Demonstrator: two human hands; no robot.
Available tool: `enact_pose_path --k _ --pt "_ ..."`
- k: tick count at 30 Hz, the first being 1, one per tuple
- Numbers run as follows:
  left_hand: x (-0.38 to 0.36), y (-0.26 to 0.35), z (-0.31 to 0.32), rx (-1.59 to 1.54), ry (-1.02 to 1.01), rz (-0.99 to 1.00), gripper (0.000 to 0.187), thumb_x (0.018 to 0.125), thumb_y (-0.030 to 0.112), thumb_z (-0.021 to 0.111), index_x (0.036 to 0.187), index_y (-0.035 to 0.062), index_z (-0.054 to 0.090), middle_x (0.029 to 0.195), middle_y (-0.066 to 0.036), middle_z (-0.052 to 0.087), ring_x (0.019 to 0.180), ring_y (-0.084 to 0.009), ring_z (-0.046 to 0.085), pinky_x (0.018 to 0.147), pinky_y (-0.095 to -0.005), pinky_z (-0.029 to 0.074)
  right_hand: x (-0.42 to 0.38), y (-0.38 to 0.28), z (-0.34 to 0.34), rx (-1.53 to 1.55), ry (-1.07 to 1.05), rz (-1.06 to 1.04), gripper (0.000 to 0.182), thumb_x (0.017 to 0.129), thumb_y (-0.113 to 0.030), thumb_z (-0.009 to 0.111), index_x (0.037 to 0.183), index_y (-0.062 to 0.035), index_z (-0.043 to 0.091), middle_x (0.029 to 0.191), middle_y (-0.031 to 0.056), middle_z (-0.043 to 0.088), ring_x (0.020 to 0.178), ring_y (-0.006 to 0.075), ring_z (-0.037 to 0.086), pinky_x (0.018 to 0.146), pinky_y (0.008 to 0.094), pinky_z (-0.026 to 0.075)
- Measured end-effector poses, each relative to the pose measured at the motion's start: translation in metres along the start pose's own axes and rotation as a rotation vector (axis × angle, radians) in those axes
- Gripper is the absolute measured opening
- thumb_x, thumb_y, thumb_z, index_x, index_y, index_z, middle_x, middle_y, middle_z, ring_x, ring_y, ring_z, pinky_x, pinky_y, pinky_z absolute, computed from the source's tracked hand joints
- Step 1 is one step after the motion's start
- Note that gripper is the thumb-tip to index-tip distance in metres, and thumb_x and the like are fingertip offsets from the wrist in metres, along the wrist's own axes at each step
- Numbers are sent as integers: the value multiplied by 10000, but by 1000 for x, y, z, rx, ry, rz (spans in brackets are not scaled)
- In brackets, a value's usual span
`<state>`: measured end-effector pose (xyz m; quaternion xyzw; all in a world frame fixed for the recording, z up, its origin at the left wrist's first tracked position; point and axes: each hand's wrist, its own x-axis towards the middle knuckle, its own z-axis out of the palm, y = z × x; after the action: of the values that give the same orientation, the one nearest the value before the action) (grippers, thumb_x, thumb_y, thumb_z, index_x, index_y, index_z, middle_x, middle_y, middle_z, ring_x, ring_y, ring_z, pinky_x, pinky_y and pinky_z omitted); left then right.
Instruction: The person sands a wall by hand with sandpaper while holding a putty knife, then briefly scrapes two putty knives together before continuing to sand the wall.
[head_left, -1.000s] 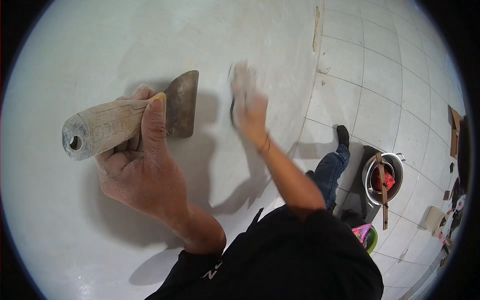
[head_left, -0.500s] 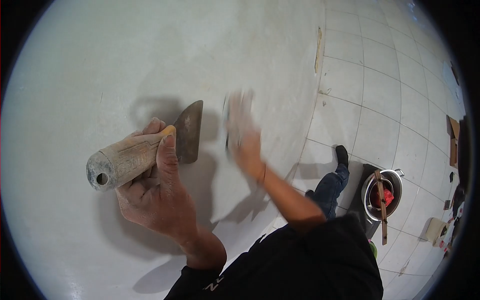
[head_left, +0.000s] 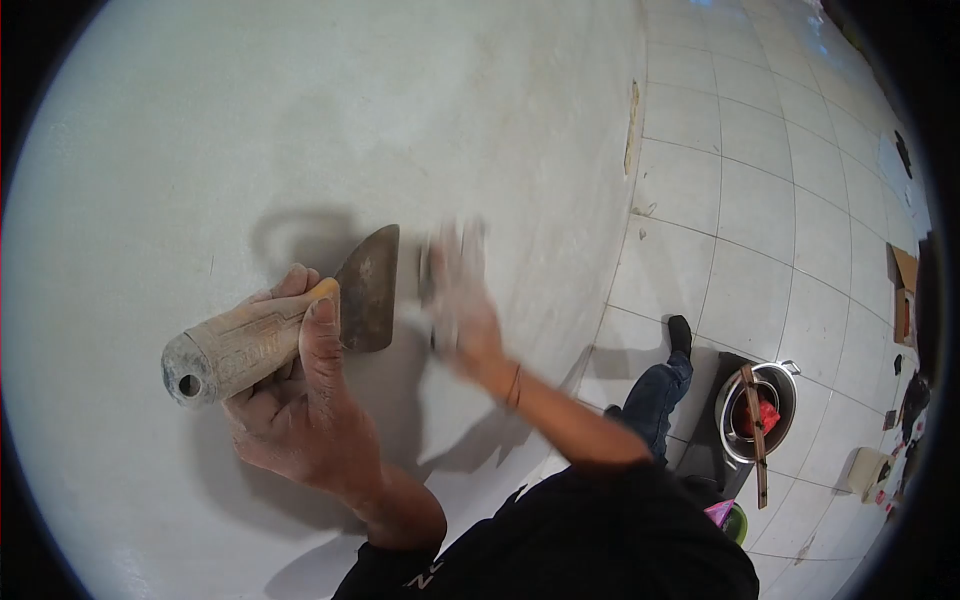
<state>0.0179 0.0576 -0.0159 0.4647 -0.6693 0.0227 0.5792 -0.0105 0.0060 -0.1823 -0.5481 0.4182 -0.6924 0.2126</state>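
My left hand point(head_left: 315, 430) is closed around the worn, dusty handle of a putty knife point(head_left: 368, 290). The knife's broad metal blade points right, in front of the pale wall point(head_left: 180, 120). A short way right of the blade, my right hand point(head_left: 460, 300) is at the wall, its fingers smeared by motion. Along its left side shows the dark, thin edge of a flat tool point(head_left: 428, 290), mostly hidden by the hand; its exact kind cannot be made out. Pale dust covers both hands.
The wall meets a tiled floor point(head_left: 765, 215) on the right. A metal pot point(head_left: 790, 385) holds something red point(head_left: 765, 417), with a wooden strip point(head_left: 755, 430) across it. A green bowl point(head_left: 735, 525) sits nearby. Cardboard point(head_left: 903, 280) lies at the far right.
The view has shifted slightly, and more of the green bowl shows. My right hand has moved a little left and down, closer to the blade. My left hand keeps its grip.
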Motion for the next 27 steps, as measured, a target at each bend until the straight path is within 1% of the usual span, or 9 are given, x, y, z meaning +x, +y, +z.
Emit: enact_pose_path --k 4,6,8,9,11,15,17,20,27 --pt "-8 4 1 54 7 -13 267 776 25 674 959 -90 518 897 -184 632 826 -226 635 764 -313 553 93 99 -25 240 7 -121 552 914 -222 398 1402 -48 207 1469 144 139 1369 306 28 1100 374 135" --pt "-5 3 2 36 -3 -12 273 777 33 674 962 -90 514 898 -185 629 827 -231 635 769 -317 552 104 101 -31 -18 60 -157 568 919 -235 399 1409 -49 180 1479 134 101 1373 263 31 1095 355 154" --pt "0 4 5 24 -26 -31 280 779 41 675 965 -89 511 900 -186 627 827 -235 634 774 -321 550 44 38 0 341 130 79 585 929 -272 379 1418 -57 140 1479 166 43 1366 318 6 1102 393 106" --pt "9 6 14 45 -35 -20 281 782 43 672 965 -92 507 902 -188 624 832 -239 632 779 -327 548 20 25 7 -56 -22 58 603 939 -328 346 1422 -60 105 1468 211 2 1355 377 -16 1101 439 28" --pt "11 6 17 73 -31 -26 283 784 44 670 966 -95 504 905 -189 622 836 -243 630 784 -332 546 33 15 -2 2 10 -94 635 937 -381 321 1420 -43 84 1460 238 13 1343 416 -34 1091 464 -36" --pt "13 5 21 74 -4 1 281 799 47 652 982 -91 491 917 -197 614 870 -256 618 807 -351 535 130 54 -28 123 15 -178 749 889 -415 418 1412 -7 70 1464 228 32 1346 410 -13 1081 506 -18" --pt "16 7 24 127 -9 26 284 807 54 643 994 -87 483 920 -200 613 881 -263 615 817 -359 532 141 51 -29 -120 139 -31 781 872 -398 454 1410 3 54 1465 227 31 1341 426 -10 1074 525 -11" --pt "31 8 31 -7 79 140 296 826 80 625 1016 -82 466 931 -202 609 895 -276 609 831 -362 528 66 10 -7 -174 1 -39 1027 734 -558 572 1416 -12 34 1465 232 -2 1314 495 -28 1029 616 32" --pt "47 17 36 134 225 211 330 844 109 609 1043 -90 437 950 -232 606 917 -302 607 833 -379 529 210 61 -46 -171 154 -160 937 766 -536 541 1430 -79 63 1465 231 11 1317 486 -33 1025 615 -20"
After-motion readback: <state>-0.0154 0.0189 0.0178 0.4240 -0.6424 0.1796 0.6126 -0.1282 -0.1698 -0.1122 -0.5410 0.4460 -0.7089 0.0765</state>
